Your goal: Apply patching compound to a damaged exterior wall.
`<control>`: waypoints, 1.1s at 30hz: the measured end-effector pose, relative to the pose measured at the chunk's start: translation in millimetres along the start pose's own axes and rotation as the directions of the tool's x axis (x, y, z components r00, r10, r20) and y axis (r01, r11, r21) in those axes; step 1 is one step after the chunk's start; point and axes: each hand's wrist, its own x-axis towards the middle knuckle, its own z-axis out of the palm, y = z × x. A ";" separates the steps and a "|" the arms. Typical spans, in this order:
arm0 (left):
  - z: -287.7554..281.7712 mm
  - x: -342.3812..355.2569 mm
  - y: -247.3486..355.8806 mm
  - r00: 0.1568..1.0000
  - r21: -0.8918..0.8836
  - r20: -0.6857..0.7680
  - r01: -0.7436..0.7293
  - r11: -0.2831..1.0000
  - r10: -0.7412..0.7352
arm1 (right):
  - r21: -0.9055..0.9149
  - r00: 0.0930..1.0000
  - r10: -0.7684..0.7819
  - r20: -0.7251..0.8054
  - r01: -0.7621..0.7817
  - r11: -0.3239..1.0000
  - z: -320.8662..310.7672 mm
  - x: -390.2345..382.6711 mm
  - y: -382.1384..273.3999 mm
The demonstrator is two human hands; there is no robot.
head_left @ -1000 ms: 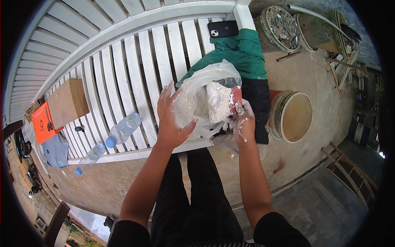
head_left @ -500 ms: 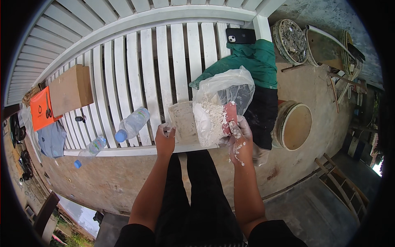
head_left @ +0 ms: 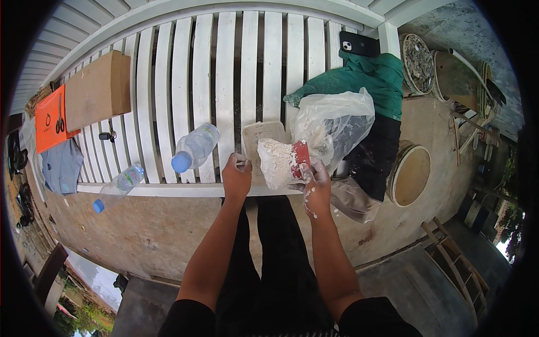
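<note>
The right hand [head_left: 318, 186] grips a red tool [head_left: 301, 159] heaped with white powder [head_left: 275, 163], held over the front edge of the slatted white counter [head_left: 225, 73]. At the powder's 11 o'clock sits a shallow translucent tray [head_left: 261, 131]. The left hand [head_left: 237, 180] is half-curled by that tray's near edge; whether it grips it, I cannot tell. A crumpled clear plastic bag [head_left: 334, 115] lies at the tool's 1 o'clock, a large water bottle [head_left: 196, 147] at the left hand's 10.
</note>
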 end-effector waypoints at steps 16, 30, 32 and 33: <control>-26.1 13.2 -9.9 0.977 -0.132 0.180 0.143 0.981 -0.118 | -0.807 0.844 -0.526 -0.108 0.235 0.541 40.9 14.1 71.4; -36.4 13.7 -26.1 0.979 -0.158 0.182 0.121 0.980 -0.091 | -0.873 0.678 -0.735 -0.024 0.344 0.346 64.7 9.1 70.9; -33.0 11.2 -29.1 0.985 -0.197 0.142 0.126 0.972 -0.099 | -0.869 0.713 -0.701 -0.025 0.331 0.368 65.5 13.0 69.8; -33.5 12.2 -31.1 0.989 -0.234 0.102 0.125 0.964 -0.103 | -0.863 0.744 -0.668 -0.027 0.320 0.391 68.2 14.1 67.6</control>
